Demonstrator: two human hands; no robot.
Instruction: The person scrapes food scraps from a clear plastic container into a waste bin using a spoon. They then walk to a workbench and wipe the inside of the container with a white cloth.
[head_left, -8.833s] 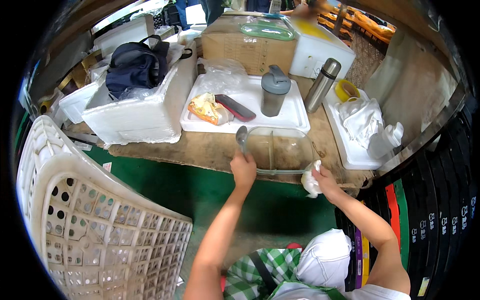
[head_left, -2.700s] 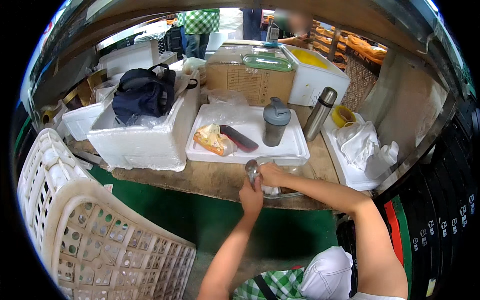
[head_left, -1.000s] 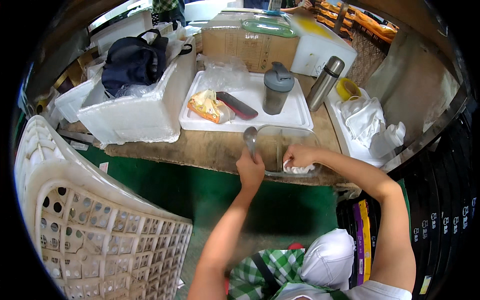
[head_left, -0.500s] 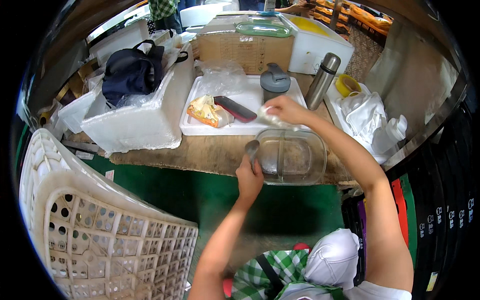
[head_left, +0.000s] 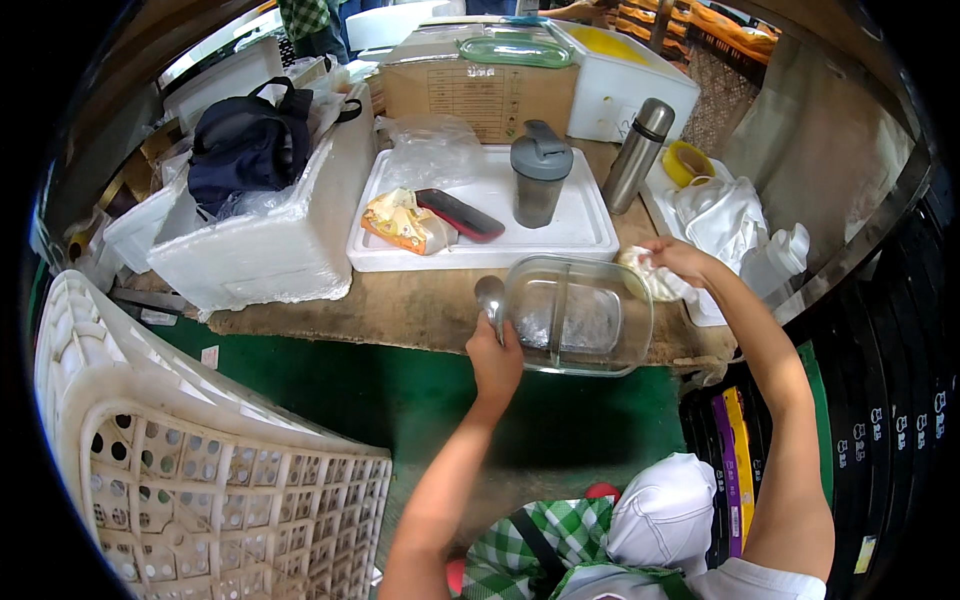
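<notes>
A divided rectangular glass container (head_left: pixel 634 345) stands at the front edge of the wooden table, droplets or smears showing on its base. My left hand (head_left: pixel 494 362) is closed round a metal spoon (head_left: pixel 489 291), its bowl upward, right against the container's left side; whether the fingers also grip the glass I cannot tell. At the container's far right corner, my right hand (head_left: pixel 682 262) pinches a crumpled white tissue or cloth (head_left: pixel 652 280). The tissue overlaps the rim in view; contact is unclear.
A white foam tray (head_left: pixel 590 222) behind the container bears a shaker bottle (head_left: pixel 541 175), a phone (head_left: pixel 462 214) and an orange-white food wrapper (head_left: pixel 400 222). A steel thermos (head_left: pixel 640 155) stands to the right. A white plastic basket (head_left: pixel 230 500) leans at the lower left.
My right hand has swung right and nearer, carrying the tissue from beside the shaker bottle to the container's right corner. My left hand keeps the spoon in nearly the same spot.
</notes>
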